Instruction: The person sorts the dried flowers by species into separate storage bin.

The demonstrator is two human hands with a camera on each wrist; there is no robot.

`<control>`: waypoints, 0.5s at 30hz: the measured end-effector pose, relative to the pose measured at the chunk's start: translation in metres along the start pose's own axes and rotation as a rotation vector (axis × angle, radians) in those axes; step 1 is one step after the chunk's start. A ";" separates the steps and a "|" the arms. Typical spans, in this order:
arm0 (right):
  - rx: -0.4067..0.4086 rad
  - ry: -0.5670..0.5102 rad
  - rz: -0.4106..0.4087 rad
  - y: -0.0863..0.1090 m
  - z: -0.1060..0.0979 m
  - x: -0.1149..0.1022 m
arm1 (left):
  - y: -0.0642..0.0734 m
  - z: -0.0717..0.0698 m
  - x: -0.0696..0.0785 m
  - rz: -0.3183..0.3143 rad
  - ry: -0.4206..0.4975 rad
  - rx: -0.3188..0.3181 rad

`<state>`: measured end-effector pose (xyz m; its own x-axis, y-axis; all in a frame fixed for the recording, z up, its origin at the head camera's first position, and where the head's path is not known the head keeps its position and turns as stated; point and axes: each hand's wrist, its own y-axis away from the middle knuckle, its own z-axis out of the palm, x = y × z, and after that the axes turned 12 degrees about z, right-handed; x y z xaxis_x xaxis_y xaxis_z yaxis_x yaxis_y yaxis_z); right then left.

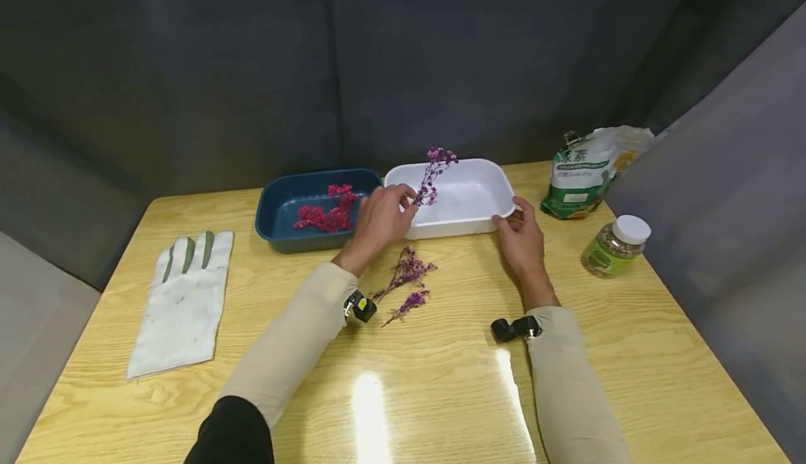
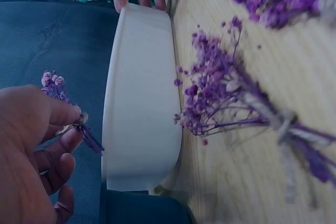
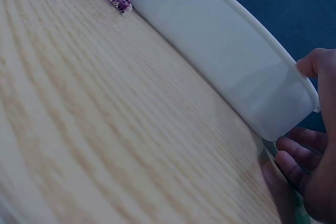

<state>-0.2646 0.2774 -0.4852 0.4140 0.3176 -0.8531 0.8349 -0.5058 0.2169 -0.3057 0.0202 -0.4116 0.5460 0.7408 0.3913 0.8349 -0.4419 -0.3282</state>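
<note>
My left hand (image 1: 385, 218) pinches a small bunch of purple dried flowers (image 1: 433, 173) by its tied stems, over the left end of a white plastic basin (image 1: 466, 227). In the left wrist view, thumb and fingertips meet at the tie on the held bunch (image 2: 55, 85). At the basin's front right corner, my right hand (image 1: 522, 241) grips the rim, thumb on the near side and fingers around the end. Two more purple bunches lie on the table in front: a larger tied one (image 1: 409, 269) and a smaller one (image 1: 411, 303).
A dark blue basin (image 1: 302, 243) with red dried flowers (image 1: 327, 218) stands left of the white one. A white work glove (image 1: 182, 310) lies at the left. To the right stand a clipped white-and-green bag (image 1: 582, 177) and a white-lidded jar (image 1: 613, 247). Dark curtain hangs behind the table.
</note>
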 end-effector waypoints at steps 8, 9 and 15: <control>-0.006 -0.006 0.006 0.001 0.000 0.000 | -0.015 0.013 0.000 0.031 -0.043 0.020; -0.008 -0.008 0.005 0.001 0.000 0.000 | -0.016 0.015 0.000 0.034 -0.046 0.019; -0.014 -0.011 0.013 0.000 -0.001 0.000 | -0.010 0.021 -0.001 0.038 -0.057 0.019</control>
<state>-0.2640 0.2785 -0.4844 0.4210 0.3022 -0.8553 0.8344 -0.4988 0.2344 -0.3160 0.0346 -0.4267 0.5723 0.7513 0.3286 0.8115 -0.4612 -0.3589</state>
